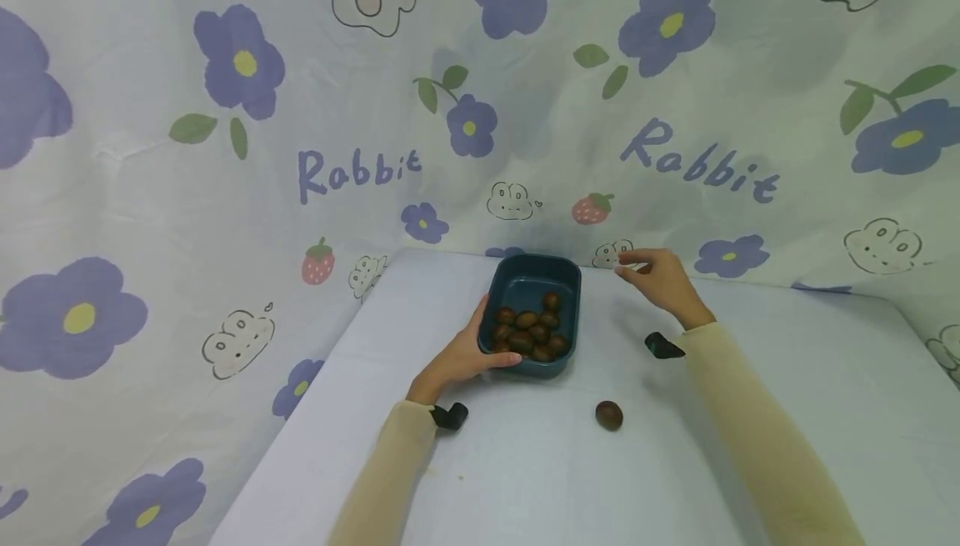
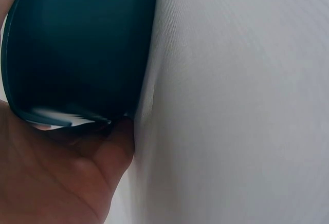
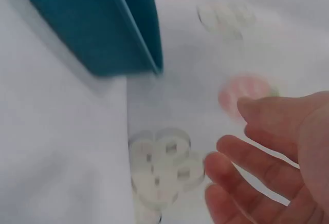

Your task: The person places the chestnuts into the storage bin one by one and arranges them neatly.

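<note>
A deep teal rectangular tub [image 1: 534, 269] with rounded corners stands toward the back of the table. Inside it, several glossy dark brown oval pieces, like small fruits or nuts [image 1: 521, 341], lie heaped at the near end. My left hand [image 1: 467, 353] grips the tub's near left corner, thumb along the near side and fingers along the left wall. In the left wrist view the palm lies against the tub's outer wall [image 2: 82, 44]. To the right of the tub, my right hand [image 1: 666, 283] hangs in the air with loosely bent fingers [image 3: 262, 167] and nothing between them.
One more brown oval piece [image 1: 609, 415] lies on the white tabletop [image 1: 525, 479], nearer than the tub and to its right. A printed curtain [image 1: 525, 121] with flowers and rabbits hangs behind the table and along its left side.
</note>
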Demonstrator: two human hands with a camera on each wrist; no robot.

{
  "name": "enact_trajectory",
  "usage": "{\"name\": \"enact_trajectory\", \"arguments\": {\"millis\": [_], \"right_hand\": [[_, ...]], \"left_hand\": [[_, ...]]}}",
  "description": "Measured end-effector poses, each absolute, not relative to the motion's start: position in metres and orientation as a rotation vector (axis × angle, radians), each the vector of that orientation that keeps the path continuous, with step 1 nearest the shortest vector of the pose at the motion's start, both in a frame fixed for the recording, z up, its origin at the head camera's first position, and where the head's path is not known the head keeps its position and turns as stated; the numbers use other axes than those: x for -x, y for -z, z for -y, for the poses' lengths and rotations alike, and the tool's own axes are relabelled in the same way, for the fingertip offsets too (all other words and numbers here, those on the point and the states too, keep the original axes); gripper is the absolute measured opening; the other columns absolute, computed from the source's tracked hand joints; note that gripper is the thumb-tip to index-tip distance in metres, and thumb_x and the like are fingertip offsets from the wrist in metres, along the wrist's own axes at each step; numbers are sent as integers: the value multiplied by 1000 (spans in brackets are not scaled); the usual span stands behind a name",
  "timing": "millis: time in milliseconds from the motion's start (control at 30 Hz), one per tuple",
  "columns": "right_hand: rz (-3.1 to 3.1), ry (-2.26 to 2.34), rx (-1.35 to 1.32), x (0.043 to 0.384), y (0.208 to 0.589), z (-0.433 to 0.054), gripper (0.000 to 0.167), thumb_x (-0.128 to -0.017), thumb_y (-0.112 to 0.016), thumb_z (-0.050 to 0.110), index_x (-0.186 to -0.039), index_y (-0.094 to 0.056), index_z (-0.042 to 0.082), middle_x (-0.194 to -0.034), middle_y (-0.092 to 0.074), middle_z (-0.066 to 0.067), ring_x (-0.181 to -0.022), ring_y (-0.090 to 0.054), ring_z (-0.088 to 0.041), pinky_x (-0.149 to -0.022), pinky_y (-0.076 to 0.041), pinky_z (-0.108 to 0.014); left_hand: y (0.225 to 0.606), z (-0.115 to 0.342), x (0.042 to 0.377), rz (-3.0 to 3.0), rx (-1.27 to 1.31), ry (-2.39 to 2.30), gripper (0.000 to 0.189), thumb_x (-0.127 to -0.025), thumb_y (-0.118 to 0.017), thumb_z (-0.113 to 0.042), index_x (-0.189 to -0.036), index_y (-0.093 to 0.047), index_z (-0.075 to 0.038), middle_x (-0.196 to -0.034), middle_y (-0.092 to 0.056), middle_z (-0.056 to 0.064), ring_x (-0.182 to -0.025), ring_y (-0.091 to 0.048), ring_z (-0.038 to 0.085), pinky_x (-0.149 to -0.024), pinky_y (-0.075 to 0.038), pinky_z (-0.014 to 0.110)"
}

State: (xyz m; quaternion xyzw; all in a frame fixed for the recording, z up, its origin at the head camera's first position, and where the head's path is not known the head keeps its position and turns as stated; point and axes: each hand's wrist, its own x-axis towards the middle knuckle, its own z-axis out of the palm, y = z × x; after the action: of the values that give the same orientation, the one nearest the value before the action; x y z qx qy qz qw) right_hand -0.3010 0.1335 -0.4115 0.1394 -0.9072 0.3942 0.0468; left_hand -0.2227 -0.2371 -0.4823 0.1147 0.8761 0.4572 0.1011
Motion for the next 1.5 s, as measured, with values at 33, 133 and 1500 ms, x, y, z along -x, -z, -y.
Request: {"name": "enact_trajectory", "arguments": {"millis": [33,133,1500], "right_hand": [[2751,-1208,-394,301,414,-142,39,-103,-65,24,-135,-67,2,-139,-65,-23,-111,-68,-42,-87,-59,-52],[2713,-1250,-309,298,421,-164,42,-104,-64,26,-138,-64,1,-139,-64,-25,-116,-65,-45,-93,-55,-58],[2771,-1335,54,281,494,-237,67,-95,-76,29,-146,-52,-8,-145,-55,-32,-127,-56,-49,-98,-52,-54]], "left_hand": [[482,237,223,-2587,-336,-1355,132,-73,-85,-66,-166,6,-39,-173,-22,7,-157,-29,35,-124,-27,63],[483,238,223,-2582,-324,-1366,132,-73,-85,-66,-165,6,-43,-174,-22,5,-158,-28,34,-125,-26,62],[484,233,225,-2605,-330,-1324,134,-75,-84,-66,-167,8,-33,-173,-22,12,-157,-29,39,-125,-26,64]]}}
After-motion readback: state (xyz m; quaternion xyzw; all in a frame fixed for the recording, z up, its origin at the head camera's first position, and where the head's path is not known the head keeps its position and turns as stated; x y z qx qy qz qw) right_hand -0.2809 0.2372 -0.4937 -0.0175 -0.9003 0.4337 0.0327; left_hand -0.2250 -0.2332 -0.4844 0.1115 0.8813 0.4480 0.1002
